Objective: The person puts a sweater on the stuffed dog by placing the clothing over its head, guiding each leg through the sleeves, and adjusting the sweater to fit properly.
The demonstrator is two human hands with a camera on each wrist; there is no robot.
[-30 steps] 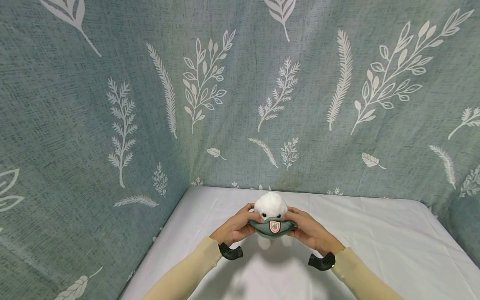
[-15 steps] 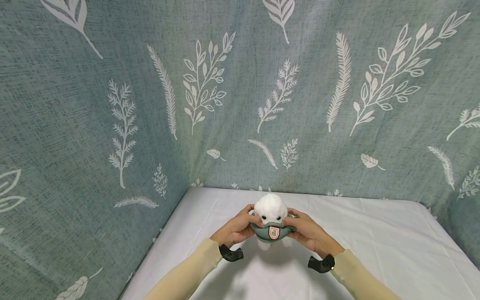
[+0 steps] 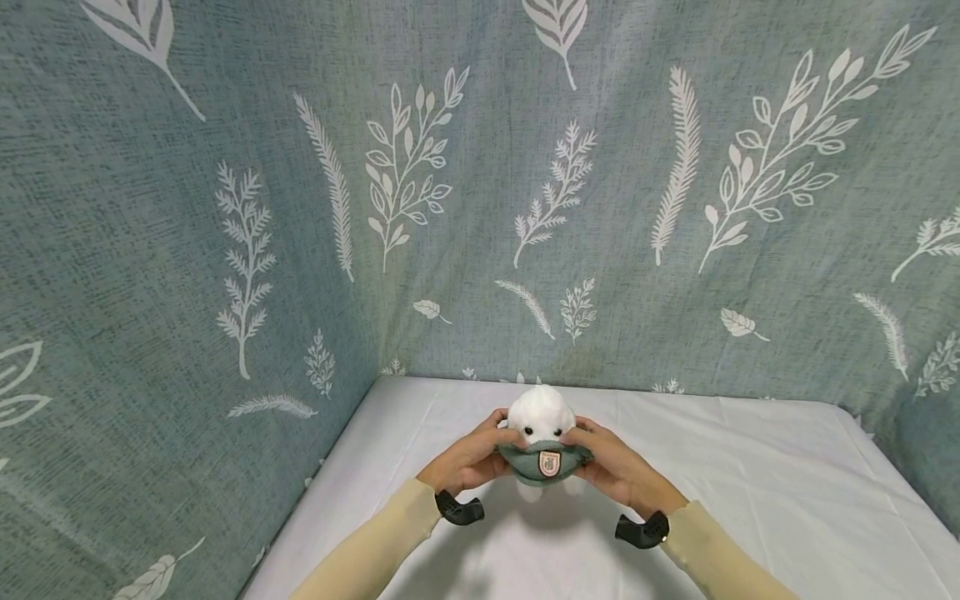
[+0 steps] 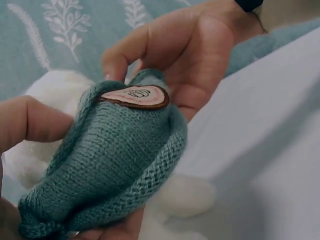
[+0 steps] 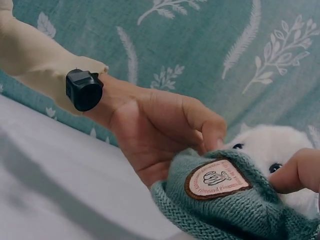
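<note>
In the head view a white plush toy (image 3: 541,407) with black eyes faces me over the white-covered table. A green knitted piece (image 3: 521,463), with thick rolled edges and a pale shield-shaped patch (image 3: 550,463), covers the toy below its eyes. My left hand (image 3: 472,454) grips one end of the knit, and my right hand (image 3: 618,462) grips the other, both thumbs at the upper edge. Up close in the left wrist view, the knit (image 4: 115,142) bulges between the hands. Most fingers are hidden behind the knit and the toy.
A white cloth (image 3: 787,483) with light creases covers the table. Grey-green curtains (image 3: 465,208) with white leaf prints hang behind and at the sides. Black wrist devices (image 3: 459,507) sit at both cuffs of the cream sleeves.
The knitted piece has shifted slightly down the toy's face, so both eyes show more fully above its edge. Both hands keep their grip and have barely moved.
</note>
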